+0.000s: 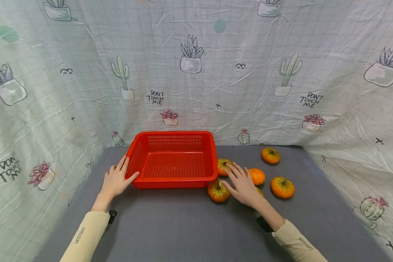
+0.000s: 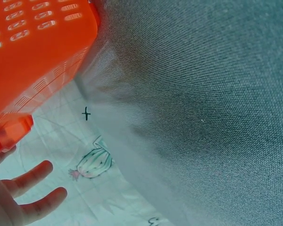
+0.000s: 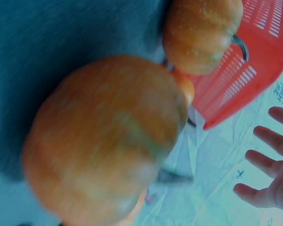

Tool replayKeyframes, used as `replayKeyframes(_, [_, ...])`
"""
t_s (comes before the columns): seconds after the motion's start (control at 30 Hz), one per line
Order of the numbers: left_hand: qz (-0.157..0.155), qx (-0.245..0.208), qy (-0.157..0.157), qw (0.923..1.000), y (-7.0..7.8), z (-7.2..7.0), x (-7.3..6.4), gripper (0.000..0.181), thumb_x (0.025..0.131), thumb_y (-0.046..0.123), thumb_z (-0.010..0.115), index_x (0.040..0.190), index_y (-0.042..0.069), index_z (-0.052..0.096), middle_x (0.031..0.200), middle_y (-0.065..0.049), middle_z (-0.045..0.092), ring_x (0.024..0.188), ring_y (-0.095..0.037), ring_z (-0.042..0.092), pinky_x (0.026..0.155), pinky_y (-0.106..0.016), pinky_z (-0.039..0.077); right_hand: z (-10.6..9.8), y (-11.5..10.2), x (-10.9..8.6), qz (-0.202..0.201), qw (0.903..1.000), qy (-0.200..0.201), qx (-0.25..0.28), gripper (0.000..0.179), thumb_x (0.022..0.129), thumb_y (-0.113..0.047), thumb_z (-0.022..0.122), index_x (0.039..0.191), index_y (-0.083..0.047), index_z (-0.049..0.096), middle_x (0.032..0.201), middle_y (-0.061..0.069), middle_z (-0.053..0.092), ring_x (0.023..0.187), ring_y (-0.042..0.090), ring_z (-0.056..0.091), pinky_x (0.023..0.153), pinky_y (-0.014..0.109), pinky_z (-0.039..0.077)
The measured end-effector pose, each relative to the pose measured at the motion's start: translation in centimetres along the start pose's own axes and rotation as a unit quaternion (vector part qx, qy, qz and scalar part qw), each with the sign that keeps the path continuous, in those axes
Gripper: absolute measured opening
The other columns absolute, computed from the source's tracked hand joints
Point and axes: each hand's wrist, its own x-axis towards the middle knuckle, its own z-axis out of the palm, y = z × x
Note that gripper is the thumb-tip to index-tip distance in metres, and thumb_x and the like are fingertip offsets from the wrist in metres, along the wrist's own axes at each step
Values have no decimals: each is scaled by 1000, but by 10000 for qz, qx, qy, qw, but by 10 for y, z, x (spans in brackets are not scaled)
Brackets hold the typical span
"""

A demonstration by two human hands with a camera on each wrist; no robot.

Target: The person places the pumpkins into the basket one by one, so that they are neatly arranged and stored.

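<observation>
A red plastic basket (image 1: 173,183) with slotted walls stands on the grey table, nothing inside it. At its front left corner is my left hand (image 1: 116,180), fingers extended against the rim (image 2: 12,134). Over a cluster of small orange pumpkins, my right hand (image 1: 243,187) hovers with fingers spread and nothing held. One pumpkin (image 1: 218,192) sits by the basket's front right corner; another (image 1: 223,167) lies beside its right wall, partly behind my fingertips. Under the right wrist, a large blurred pumpkin (image 3: 104,141) fills much of the right wrist view.
More pumpkins lie to the right: one at the back (image 1: 270,155), one farther forward (image 1: 282,187), and a brighter orange one (image 1: 257,177) beside my right hand. A white cloth (image 1: 216,83) printed with cacti hangs behind and along both sides of the grey tabletop (image 1: 170,225).
</observation>
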Motion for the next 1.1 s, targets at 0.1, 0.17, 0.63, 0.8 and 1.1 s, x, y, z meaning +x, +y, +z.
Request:
replayKeyframes(0.1, [-1,-5,5,10000,0,1,0,82,85,57,39,142,3,16,148,-18,17,113,-47,31,83,-62,29,-6,7,-9,-188,9994,286,-15,44,87,-30,54,127,-12,49,135,10,43,129,30,31,98,61,21])
replayKeyframes(0.17, [-11,-20,21,10000,0,1,0,83,85,58,39,143,3,16,148,-18,17,113,-46,31,83,-63,28,-9,13,-15,-355,9980,522,-51,44,85,-27,57,125,-12,51,134,10,45,127,31,34,96,61,22])
replayKeyframes(0.63, [-10,-77,91,9999,-1,5,-3,83,85,58,40,142,3,16,148,-18,17,113,-45,31,83,-62,29,-24,63,-59,-325,9917,1192,-359,44,73,-11,68,115,-3,57,119,17,55,113,35,45,91,58,27])
replayKeyframes(0.8, [12,-54,106,9999,0,7,-3,84,84,60,38,142,3,17,147,-18,18,113,-45,32,81,-61,30,-33,82,-76,204,9921,1142,-482,45,73,-10,67,116,-2,55,123,21,50,114,40,41,91,58,26])
replayKeyframes(1.1, [51,-120,114,9998,-2,8,-1,85,84,62,36,142,3,16,148,-18,17,114,-45,31,82,-62,30,-47,112,-97,1407,9855,698,-643,48,85,-24,58,125,-1,44,130,29,36,117,47,29,88,62,21])
